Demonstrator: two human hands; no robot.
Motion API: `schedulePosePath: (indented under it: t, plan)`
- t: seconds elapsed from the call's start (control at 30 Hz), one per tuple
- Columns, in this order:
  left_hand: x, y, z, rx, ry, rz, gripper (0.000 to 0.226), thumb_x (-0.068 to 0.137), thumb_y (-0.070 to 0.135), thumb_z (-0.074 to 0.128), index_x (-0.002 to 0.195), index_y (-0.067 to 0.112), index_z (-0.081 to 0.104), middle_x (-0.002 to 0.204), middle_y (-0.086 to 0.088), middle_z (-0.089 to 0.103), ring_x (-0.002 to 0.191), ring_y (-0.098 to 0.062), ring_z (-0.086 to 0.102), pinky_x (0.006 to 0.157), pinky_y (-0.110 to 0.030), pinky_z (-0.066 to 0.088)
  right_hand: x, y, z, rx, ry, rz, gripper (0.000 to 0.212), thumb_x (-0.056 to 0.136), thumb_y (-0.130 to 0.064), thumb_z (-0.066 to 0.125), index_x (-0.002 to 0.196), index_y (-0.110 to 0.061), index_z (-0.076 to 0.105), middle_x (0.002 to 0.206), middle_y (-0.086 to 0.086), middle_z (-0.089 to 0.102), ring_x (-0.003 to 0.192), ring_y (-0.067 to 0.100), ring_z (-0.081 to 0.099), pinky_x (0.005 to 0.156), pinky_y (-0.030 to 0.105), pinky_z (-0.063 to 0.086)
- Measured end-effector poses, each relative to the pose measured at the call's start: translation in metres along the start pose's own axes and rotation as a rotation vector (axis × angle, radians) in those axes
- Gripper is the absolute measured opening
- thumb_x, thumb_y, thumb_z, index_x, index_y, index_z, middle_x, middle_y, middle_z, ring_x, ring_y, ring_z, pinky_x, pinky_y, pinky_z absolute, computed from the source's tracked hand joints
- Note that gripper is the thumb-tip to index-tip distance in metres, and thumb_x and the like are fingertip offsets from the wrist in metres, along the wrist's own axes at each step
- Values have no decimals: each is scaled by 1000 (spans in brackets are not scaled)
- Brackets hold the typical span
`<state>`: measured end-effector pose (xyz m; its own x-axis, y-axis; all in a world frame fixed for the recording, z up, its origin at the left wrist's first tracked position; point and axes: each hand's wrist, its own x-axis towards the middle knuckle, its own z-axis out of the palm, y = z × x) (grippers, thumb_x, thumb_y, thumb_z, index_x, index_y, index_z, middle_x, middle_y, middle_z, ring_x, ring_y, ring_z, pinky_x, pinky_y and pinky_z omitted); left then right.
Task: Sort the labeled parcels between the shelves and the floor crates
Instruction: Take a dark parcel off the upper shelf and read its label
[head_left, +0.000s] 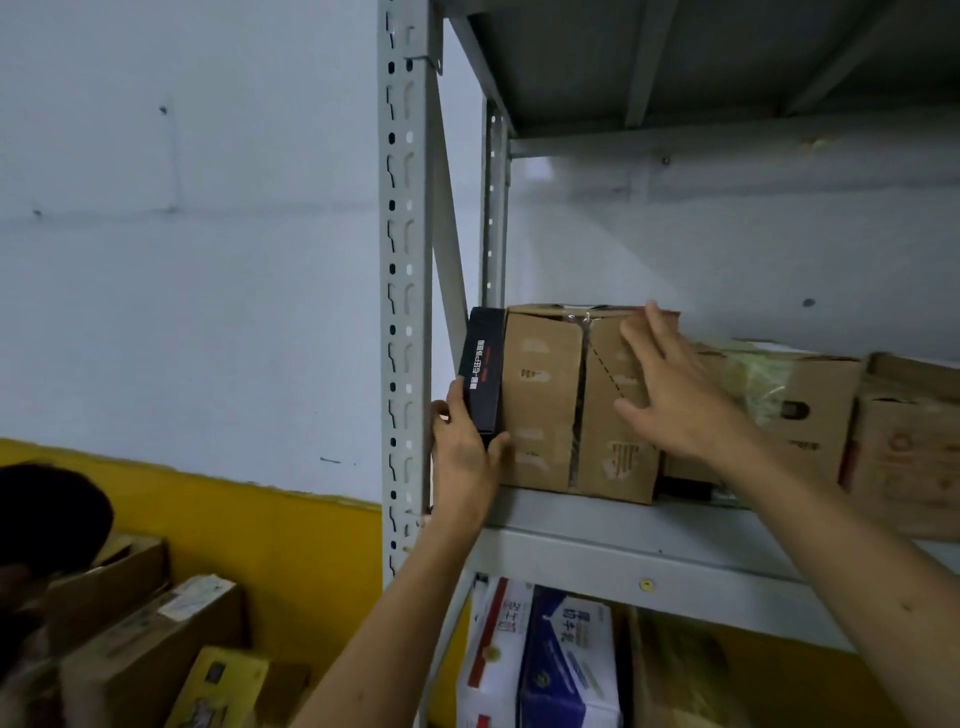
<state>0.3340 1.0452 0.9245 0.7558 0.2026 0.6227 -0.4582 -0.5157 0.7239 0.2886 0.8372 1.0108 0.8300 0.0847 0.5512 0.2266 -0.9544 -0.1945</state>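
Observation:
A slim black box (483, 364) with white lettering stands upright at the left end of the grey metal shelf (597, 540), squeezed between the shelf post and a taped brown cardboard parcel (550, 400). My left hand (462, 447) grips the black box at its lower end, fingers on its left side and thumb toward the parcel. Flat against the front right of the brown parcel lies my right hand (670, 384), its fingers spread and straight.
More cardboard boxes (810, 410) fill the shelf to the right. White and blue cartons (550, 660) stand on the shelf below. The slotted shelf post (402, 312) is just left of my left hand. Several parcels (156, 639) lie low at the left by the yellow wall band.

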Motion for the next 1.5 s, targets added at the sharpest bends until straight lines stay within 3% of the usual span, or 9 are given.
schedulePosePath:
  t: [0.33,0.5,0.67,0.8,0.9,1.07,1.2,1.37,1.5]
  plan:
    - [-57,31,-13,346,384,134,55,88,30,63,139,22,45,132,-10,50,115,-24,54,84,-37,58,-41,12,24,53,-168,-28,74,96,-36,53,155,-31,7,153,-14,-36,146,23,-22,120,53,11]
    - [-113,66,-113,282,497,300,52,84,44,57,127,15,59,112,-1,63,92,-13,59,64,-9,45,-70,-2,15,382,-206,-87,62,96,-48,45,152,-39,17,159,-14,15,140,0,18,114,30,17]
    - [-126,78,-149,-332,524,143,13,89,23,68,101,26,67,93,0,70,82,-15,66,56,-9,52,-96,-32,-1,1097,-392,-130,60,88,-49,51,139,-64,23,141,-27,43,120,1,57,91,31,55]
    - [-117,77,-137,-716,295,-46,16,80,30,60,93,22,66,84,4,73,80,-11,71,49,-22,55,-100,-38,-23,1288,-67,-113,59,86,-24,59,138,-44,40,103,-39,64,96,-14,63,72,11,54]
    - [-115,75,-122,-854,86,-108,35,73,32,65,105,20,65,100,-5,74,93,-22,73,59,-35,59,-103,-30,-35,1340,93,-46,53,84,-23,63,132,-41,50,110,-31,66,97,-8,65,90,30,53]
    - [-132,95,-91,-159,160,738,59,74,30,80,126,24,52,126,5,60,120,-14,59,93,-26,53,-123,-17,-41,1856,-132,-35,69,66,-37,83,130,-29,57,133,10,61,116,31,63,95,47,52]
    - [-148,107,-55,225,274,1211,28,91,33,65,119,29,59,125,10,60,115,-9,59,95,-37,52,-133,-15,-45,1958,-206,-72,100,52,-48,91,139,-19,49,134,14,59,125,32,56,100,50,47]
    - [-140,107,-53,200,54,1102,57,86,60,59,130,25,51,141,4,48,132,-14,47,106,-37,41,-139,0,-43,1892,-66,67,94,50,-45,92,132,-17,56,129,14,63,118,32,61,92,49,53]
    - [-122,119,-71,-153,-120,435,71,74,77,46,139,51,37,147,34,31,136,11,29,102,-22,33,-146,14,-43,1866,-16,104,91,34,-47,92,116,-19,68,118,12,70,104,29,69,68,40,60]
